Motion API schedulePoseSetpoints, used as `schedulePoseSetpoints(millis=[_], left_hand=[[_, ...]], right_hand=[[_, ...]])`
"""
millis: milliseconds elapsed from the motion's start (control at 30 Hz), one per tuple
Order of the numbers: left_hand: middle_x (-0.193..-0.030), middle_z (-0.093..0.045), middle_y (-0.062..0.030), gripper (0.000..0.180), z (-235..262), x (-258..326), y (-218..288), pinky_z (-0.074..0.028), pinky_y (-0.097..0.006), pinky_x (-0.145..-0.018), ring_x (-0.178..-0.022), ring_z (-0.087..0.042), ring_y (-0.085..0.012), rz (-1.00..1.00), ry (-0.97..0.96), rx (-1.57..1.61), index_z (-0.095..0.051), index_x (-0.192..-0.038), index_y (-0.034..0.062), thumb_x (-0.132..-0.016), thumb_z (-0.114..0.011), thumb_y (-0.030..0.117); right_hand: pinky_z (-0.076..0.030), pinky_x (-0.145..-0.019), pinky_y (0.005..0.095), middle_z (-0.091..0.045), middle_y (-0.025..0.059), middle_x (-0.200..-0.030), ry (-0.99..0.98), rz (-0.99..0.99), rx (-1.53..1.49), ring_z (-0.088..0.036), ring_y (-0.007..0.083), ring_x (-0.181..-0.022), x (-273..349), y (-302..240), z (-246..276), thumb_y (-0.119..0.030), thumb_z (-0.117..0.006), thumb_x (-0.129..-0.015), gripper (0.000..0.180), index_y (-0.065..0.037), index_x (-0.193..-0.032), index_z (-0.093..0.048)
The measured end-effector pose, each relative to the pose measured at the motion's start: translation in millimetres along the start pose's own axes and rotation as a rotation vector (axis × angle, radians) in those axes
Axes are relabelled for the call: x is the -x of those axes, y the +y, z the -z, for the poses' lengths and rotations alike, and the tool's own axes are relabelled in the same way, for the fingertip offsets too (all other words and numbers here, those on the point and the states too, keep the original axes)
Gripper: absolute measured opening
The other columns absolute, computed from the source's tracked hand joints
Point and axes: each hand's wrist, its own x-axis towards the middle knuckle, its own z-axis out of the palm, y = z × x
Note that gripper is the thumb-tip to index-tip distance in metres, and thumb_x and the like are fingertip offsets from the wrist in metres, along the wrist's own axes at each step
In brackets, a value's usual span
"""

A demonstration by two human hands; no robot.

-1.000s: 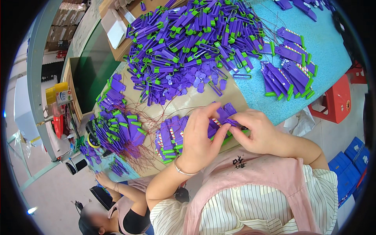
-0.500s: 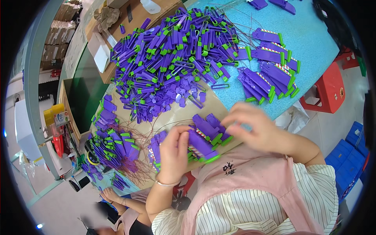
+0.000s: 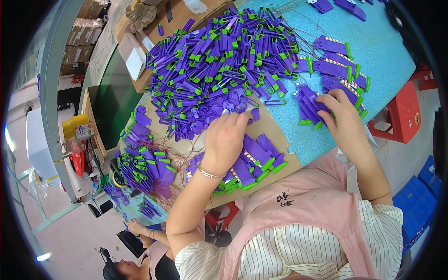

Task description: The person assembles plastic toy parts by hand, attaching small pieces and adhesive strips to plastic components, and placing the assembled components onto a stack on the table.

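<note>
My left hand [image 3: 226,140] reaches to the near edge of a heap of small purple plastic pieces [image 3: 228,103]. Its fingers are closed together and point down; whatever lies under the fingertips is hidden. At the right, my right hand [image 3: 347,114] has thumb and fingers closed about the edge of a flat purple plastic part [image 3: 310,99] with a green end, on a stack of the same kind. Under and beside my left wrist lie several purple parts [image 3: 261,148] with green ends, some with red-and-white striped strips.
A large pile of purple and green clip-like pieces [image 3: 219,60] covers the table's middle. More striped parts [image 3: 333,65] lie on the blue tabletop [image 3: 378,42]. Thin wires and bundled parts [image 3: 140,168] are at the left. Another person's hand [image 3: 135,227] shows lower left; a red stool [image 3: 396,112] stands right.
My left hand has left the purple part near me and moved up to the small pieces. My right hand has moved up and right to the stack on the blue surface.
</note>
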Motion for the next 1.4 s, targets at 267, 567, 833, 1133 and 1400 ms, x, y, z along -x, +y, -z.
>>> schedulePoseSetpoints(millis=[267,567,833,1133,1400], left_hand=[[-0.095,-0.067,-0.009,0.021,9,32,24,-0.051,-0.024,-0.073,-0.084,-0.062,-0.0111,0.486,0.083,1.242,-0.053,-0.116,0.001,-0.095,-0.056,0.005],[-0.1,-0.067,-0.0125,0.037,14,24,49,-0.047,-0.021,-0.067,-0.074,-0.058,-0.0093,0.493,0.119,1.331,-0.043,-0.13,0.0044,-0.096,-0.056,0.006],[-0.103,-0.061,-0.0098,0.038,18,19,54,-0.052,-0.024,-0.071,-0.08,-0.062,-0.0127,0.485,0.233,1.505,-0.043,-0.129,0.0027,-0.094,-0.056,-0.001],[-0.104,-0.057,-0.0088,0.044,20,30,59,-0.053,-0.025,-0.073,-0.082,-0.063,-0.014,0.407,0.254,1.548,-0.044,-0.134,0.0006,-0.092,-0.056,-0.005],[-0.09,-0.065,-0.0084,0.029,22,42,51,-0.051,-0.025,-0.063,-0.072,-0.063,-0.0135,0.366,0.037,1.166,-0.065,-0.111,0.0016,-0.083,-0.07,0.0]], right_hand=[[-0.041,-0.101,0.036,-0.05,0.017,-0.134,0.182,-0.056,-0.3,-0.051,0.0303,-0.122,0,-12,-22,0.009,-0.067,-0.078,0.067,-0.004,-0.138,-0.04],[-0.047,-0.086,0.0362,-0.06,0.0184,-0.114,0.19,0.0,-0.092,-0.061,0.0328,-0.103,-9,-13,-26,0.004,-0.062,-0.085,0.05,-0.004,-0.132,-0.047],[-0.048,-0.06,0.0237,-0.061,0.0066,-0.085,0.043,-0.093,-0.833,-0.064,0.0126,-0.071,19,-34,-26,0.0,-0.053,-0.094,0.029,-0.001,-0.121,-0.043],[-0.049,-0.051,0.0225,-0.062,0.0047,-0.079,-0.663,-0.391,-1.407,-0.06,0.0104,-0.059,11,-61,-29,-0.014,-0.053,-0.099,0.013,-0.001,-0.1,-0.054],[-0.046,-0.054,0.0309,-0.061,0.0052,-0.068,-0.781,0.002,-0.78,-0.056,0.0184,-0.054,17,-50,-29,-0.01,-0.062,-0.09,0.009,-0.002,-0.094,-0.06]])
